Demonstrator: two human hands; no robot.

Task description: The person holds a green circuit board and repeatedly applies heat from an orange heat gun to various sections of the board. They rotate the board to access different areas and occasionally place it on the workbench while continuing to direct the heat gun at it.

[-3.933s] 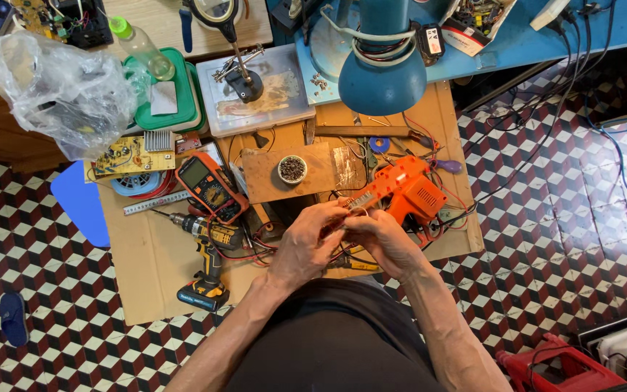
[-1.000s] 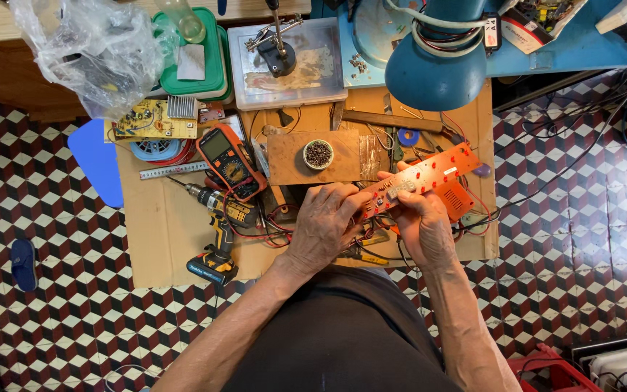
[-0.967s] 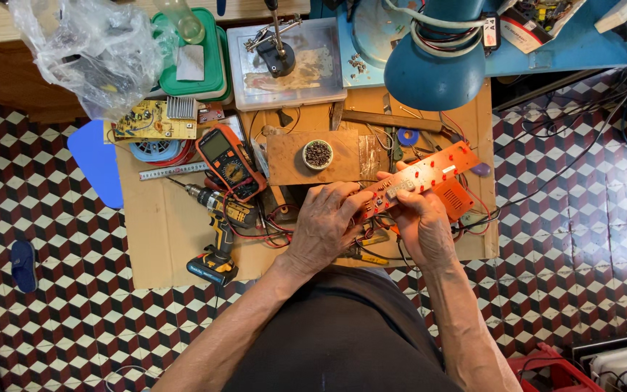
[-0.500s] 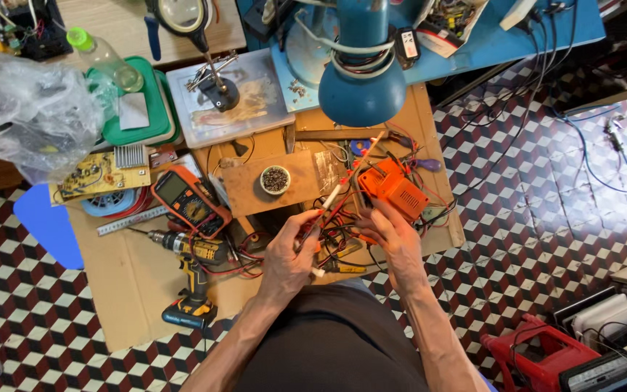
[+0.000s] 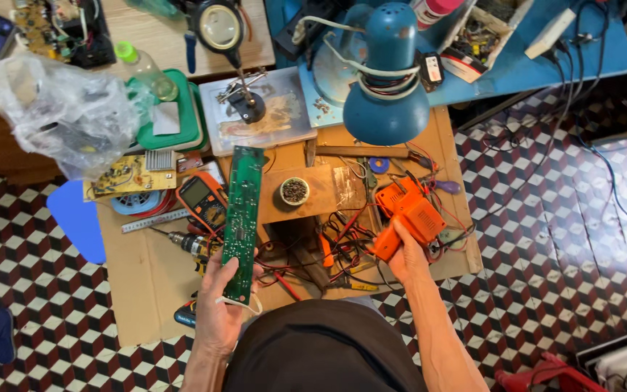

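Note:
My left hand grips the near end of a long, narrow green circuit board, which stands up over the workbench with its green side toward me. My right hand holds the handle of an orange soldering gun, low over a tangle of red and black wires. A small round tin sits on a wooden block between the two hands.
An orange multimeter, a cordless drill, a steel ruler and a yellow circuit board lie at the left. A blue desk lamp, a helping-hands stand, a plastic bag and a green tray are behind. Checkered floor surrounds the cardboard-covered bench.
The orange board once held in both hands is gone from my grip. My left hand now lifts the green circuit board, and my right hand has taken the orange soldering gun.

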